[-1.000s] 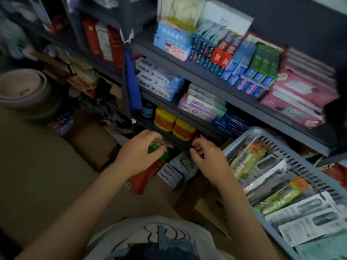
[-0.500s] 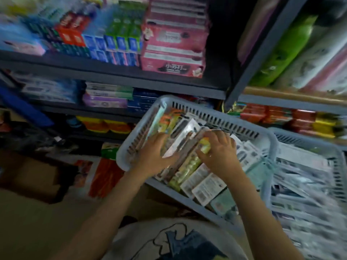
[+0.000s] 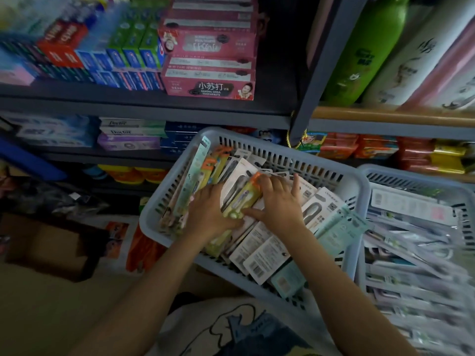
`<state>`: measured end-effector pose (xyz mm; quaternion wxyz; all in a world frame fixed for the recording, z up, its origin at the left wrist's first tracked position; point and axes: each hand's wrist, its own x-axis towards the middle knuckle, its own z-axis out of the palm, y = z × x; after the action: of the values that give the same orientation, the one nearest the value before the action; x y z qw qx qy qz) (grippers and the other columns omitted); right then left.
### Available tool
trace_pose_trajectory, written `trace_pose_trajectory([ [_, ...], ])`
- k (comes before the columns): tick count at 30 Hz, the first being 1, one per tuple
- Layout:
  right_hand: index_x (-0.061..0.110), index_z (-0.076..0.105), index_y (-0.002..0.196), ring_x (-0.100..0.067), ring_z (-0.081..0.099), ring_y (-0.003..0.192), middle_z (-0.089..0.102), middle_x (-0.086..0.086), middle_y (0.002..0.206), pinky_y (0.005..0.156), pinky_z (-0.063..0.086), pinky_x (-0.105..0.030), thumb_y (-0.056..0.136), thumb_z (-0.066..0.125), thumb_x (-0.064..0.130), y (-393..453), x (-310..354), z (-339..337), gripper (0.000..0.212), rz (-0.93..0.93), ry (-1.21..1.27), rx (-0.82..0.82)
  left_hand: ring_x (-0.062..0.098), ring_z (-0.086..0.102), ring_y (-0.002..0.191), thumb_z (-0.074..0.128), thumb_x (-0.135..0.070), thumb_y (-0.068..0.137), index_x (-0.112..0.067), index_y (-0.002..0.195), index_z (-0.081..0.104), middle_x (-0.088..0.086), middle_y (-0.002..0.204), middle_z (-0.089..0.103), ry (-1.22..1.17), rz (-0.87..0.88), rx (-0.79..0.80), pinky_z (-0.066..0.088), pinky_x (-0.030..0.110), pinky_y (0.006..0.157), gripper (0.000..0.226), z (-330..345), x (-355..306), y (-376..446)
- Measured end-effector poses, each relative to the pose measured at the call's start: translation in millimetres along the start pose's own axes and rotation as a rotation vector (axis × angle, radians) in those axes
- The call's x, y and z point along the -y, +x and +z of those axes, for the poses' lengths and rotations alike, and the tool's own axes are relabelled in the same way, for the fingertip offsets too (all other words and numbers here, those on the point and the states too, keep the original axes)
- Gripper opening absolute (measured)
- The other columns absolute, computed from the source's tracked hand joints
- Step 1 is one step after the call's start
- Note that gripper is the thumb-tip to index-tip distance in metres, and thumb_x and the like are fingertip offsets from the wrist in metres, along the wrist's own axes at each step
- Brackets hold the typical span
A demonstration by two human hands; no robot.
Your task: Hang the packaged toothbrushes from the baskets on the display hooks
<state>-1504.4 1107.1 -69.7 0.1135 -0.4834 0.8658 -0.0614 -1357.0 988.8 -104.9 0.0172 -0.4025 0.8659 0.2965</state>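
A grey-blue slotted basket (image 3: 282, 151) in front of me is full of packaged toothbrushes. Both hands are inside it. My left hand (image 3: 207, 214) reaches in from the left; its fingers disappear under a yellow-green toothbrush pack (image 3: 240, 200) with an orange top, and its thumb lies along the pack's lower end. My right hand (image 3: 279, 201) rests on the packs just right of it with fingers spread, the index finger touching the orange top. A second basket (image 3: 411, 177) of toothbrush packs stands to the right, blurred. No display hooks are in view.
Dark shelves behind the baskets hold toothpaste boxes, among them pink ones (image 3: 210, 86). A shelf post (image 3: 316, 73) rises behind the basket's far rim, a green bottle (image 3: 359, 47) to its right. A cardboard box (image 3: 51, 247) sits on the floor at left.
A second ago both hands were at packets low under the shelves at left. The view has swung right, and both hands now lie in the basket on the yellow-green pack.
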Motion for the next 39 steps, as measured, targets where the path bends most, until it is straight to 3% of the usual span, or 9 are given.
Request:
trace_pose_trajectory([
  [3,0.012,0.042,0.146,-0.031,0.048,0.134,0.058,-0.01,0.132,0.123,-0.009,-0.051,0.086,0.066,0.06,1,8,8,0.081,-0.029,0.082,-0.084,0.026,0.056,0.11,0.083,-0.054,0.071,-0.019,0.128,0.057,0.005,0.119,0.056,-0.128,-0.067,-0.096,0.051,0.037,0.081,0.071,-6,11,-4],
  [8,0.007,0.05,0.14,-0.034,0.052,0.125,0.057,-0.016,0.132,0.102,0.044,-0.041,0.091,0.073,0.026,-3,19,9,0.058,-0.047,0.451,-0.115,0.017,0.065,0.088,0.081,-0.044,0.079,-0.024,0.106,0.058,-0.006,0.097,0.066,-0.213,-0.113,-0.019,0.052,0.031,0.069,0.041,-21,12,-7],
  [11,0.007,0.046,0.144,-0.028,0.058,0.116,0.056,-0.011,0.129,0.084,0.041,-0.025,0.094,0.07,0.023,-2,28,4,0.058,0.061,0.667,-0.049,0.017,0.066,0.081,0.08,-0.042,0.081,-0.025,0.1,0.06,-0.005,0.09,0.067,-0.316,-0.176,-0.131,0.055,0.033,0.065,0.033,-30,9,-6],
  [15,0.009,0.036,0.148,-0.016,0.056,0.103,0.055,-0.002,0.121,0.078,0.044,-0.026,0.096,0.067,0.028,9,39,3,0.064,0.259,0.89,0.126,0.015,0.066,0.077,0.079,-0.042,0.082,-0.024,0.094,0.065,-0.004,0.086,0.068,-0.376,-0.203,-0.224,0.05,0.033,0.058,0.025,-49,23,3],
  [22,0.008,0.045,0.137,-0.026,0.065,0.11,0.066,-0.003,0.116,0.084,0.054,-0.037,0.086,0.071,0.036,26,66,9,0.063,0.409,1.083,0.225,0.026,0.029,0.133,0.081,-0.048,0.078,-0.014,0.099,0.068,0.011,0.138,0.044,-0.065,-0.1,-0.127,0.025,0.028,0.091,0.042,-54,40,33],
  [26,0.005,0.062,0.118,-0.037,0.07,0.098,0.072,-0.012,0.098,0.084,0.059,-0.054,0.084,0.069,0.027,37,77,14,0.042,0.402,1.138,0.245,0.023,0.05,0.117,0.08,-0.046,0.079,-0.018,0.106,0.064,0.003,0.117,0.06,-0.191,-0.076,-0.1,0.045,0.036,0.087,0.042,-56,35,28],
  [29,0.009,0.063,0.116,-0.027,0.071,0.096,0.07,-0.013,0.109,0.087,0.061,-0.045,0.091,0.067,0.024,44,84,21,0.029,0.45,1.23,0.338,0.011,0.063,0.089,0.081,-0.042,0.079,-0.026,0.106,0.056,-0.012,0.095,0.064,-0.414,-0.132,-0.064,0.05,0.032,0.069,0.039,-55,25,20],
  [35,0.008,0.062,0.122,-0.021,0.07,0.1,0.069,-0.009,0.117,0.071,0.061,-0.028,0.095,0.065,0.023,49,86,29,0.031,0.479,1.3,0.384,0.016,0.064,0.106,0.089,-0.037,0.069,-0.028,0.132,0.046,-0.007,0.118,0.063,-0.539,-0.242,0.017,0.054,0.038,0.087,0.077,-51,28,19],
  [39,0.009,0.064,0.12,-0.021,0.07,0.098,0.071,-0.009,0.113,0.067,0.056,-0.025,0.095,0.064,0.02,48,87,28,0.026,0.485,1.331,0.369,0.01,0.067,0.101,0.086,-0.016,0.078,-0.045,0.103,0.055,-0.02,0.099,0.065,-0.637,-0.179,0.08,0.053,0.021,0.076,0.05,-61,27,20],
])
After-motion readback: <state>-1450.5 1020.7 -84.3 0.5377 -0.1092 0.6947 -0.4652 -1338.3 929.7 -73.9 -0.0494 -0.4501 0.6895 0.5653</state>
